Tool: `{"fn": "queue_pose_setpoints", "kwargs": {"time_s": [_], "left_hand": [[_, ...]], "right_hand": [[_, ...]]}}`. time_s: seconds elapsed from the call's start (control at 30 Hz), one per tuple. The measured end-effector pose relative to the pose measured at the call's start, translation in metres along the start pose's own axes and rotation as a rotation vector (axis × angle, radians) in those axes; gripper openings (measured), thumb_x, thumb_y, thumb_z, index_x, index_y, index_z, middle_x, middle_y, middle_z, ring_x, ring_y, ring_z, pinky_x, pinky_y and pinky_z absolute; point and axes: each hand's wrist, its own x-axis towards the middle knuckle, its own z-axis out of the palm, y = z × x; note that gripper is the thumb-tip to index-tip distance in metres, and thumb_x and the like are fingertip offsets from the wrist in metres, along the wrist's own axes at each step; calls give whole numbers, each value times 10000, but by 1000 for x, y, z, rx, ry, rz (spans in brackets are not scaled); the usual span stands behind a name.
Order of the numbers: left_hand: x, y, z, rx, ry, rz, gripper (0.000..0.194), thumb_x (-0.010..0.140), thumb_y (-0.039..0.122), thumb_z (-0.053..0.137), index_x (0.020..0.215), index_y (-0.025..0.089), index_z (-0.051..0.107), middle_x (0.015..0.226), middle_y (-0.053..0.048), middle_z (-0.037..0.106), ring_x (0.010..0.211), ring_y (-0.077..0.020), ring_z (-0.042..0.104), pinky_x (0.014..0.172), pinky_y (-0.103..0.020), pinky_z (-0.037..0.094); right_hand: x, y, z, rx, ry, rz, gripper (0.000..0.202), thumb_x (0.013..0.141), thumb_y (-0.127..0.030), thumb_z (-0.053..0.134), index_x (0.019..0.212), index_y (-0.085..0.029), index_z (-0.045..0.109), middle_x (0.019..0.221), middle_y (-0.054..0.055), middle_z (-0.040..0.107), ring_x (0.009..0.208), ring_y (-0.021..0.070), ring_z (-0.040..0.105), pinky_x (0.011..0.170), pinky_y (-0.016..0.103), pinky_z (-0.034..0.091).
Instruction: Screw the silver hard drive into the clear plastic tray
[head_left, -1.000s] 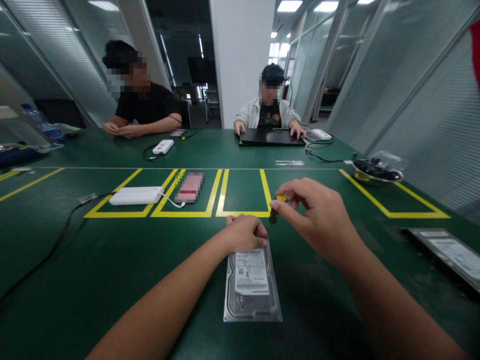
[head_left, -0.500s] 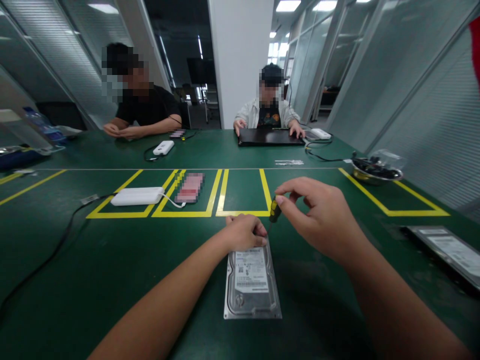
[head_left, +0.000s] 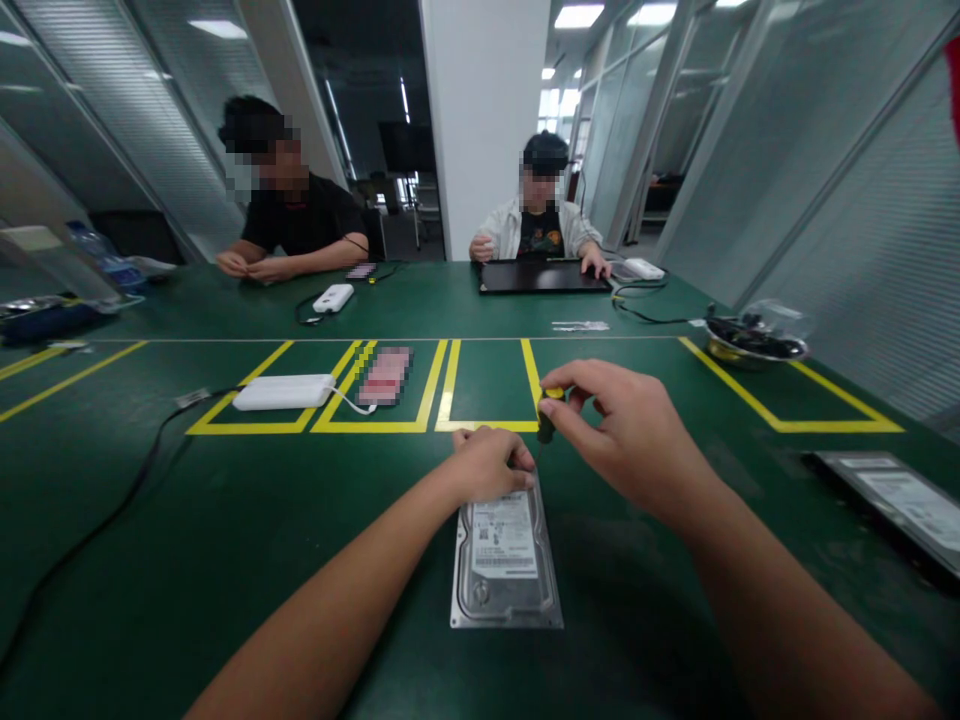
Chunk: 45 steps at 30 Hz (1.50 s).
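A silver hard drive (head_left: 504, 560) with a white label lies on the green table (head_left: 315, 580) before me. My left hand (head_left: 491, 465) rests over its far end, fingers curled down onto the drive and hiding that edge. Just right of it, my right hand (head_left: 619, 425) pinches a small yellow and dark screwdriver (head_left: 550, 415) between thumb and fingertips. The screwdriver stands nearly upright, its thin shaft pointing down at the drive's far right corner; the exact tip contact is too small to tell.
Another hard drive (head_left: 900, 500) lies at the right. Beyond are a white power bank (head_left: 283, 391), a pink phone (head_left: 385, 376) and a metal bowl of dark parts (head_left: 754, 345). Across the table sit two people, one touching a black panel (head_left: 545, 276).
The screwdriver has become more upright, and my right hand has shifted slightly left. Across the table, the person's hand has lifted off the black panel, which lies flatter.
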Motion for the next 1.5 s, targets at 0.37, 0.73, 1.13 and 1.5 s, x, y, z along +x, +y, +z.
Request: {"fn": "queue_pose_setpoints", "kwargs": {"time_s": [0.37, 0.73, 1.13, 1.5], "left_hand": [[-38, -2, -5, -122, 408, -141, 312, 815, 424, 632, 1078, 259, 600, 1134, -19, 662, 1109, -275, 568, 951, -450, 370], [-86, -29, 32, -282, 349, -158, 823, 754, 535, 700, 1431, 226, 347, 1409, -137, 470, 1295, -355, 437, 1052, -527, 360], [-91, -51, 15, -362, 157, -101, 1093, 640, 544, 798, 1509, 230, 213, 1393, -140, 463, 1291, -349, 444, 1096, -513, 348], [-93, -52, 12, -347, 115, -43, 1039, 660, 572, 772, 1484, 264, 219, 1401, -129, 442, 1281, -368, 428, 1056, -529, 365]], "right_hand": [[0, -2, -1, -4, -13, -1, 109, 840, -180, 664, 947, -165, 674, 865, 15, 651, 763, 139, 587, 685, 252, 412], [-4, -10, -27, -126, 159, -17, 284, 851, -253, 628, 1125, -178, 640, 938, 55, 658, 736, 182, 583, 683, 310, 442], [-64, 12, -16, -607, -63, 91, 93, 904, -268, 497, 857, -187, 503, 880, 69, 538, 688, 186, 528, 532, 281, 353], [-117, 39, 33, -602, -244, 100, 123, 956, -224, 425, 923, -168, 529, 931, 76, 531, 662, 173, 577, 541, 287, 453]]}}
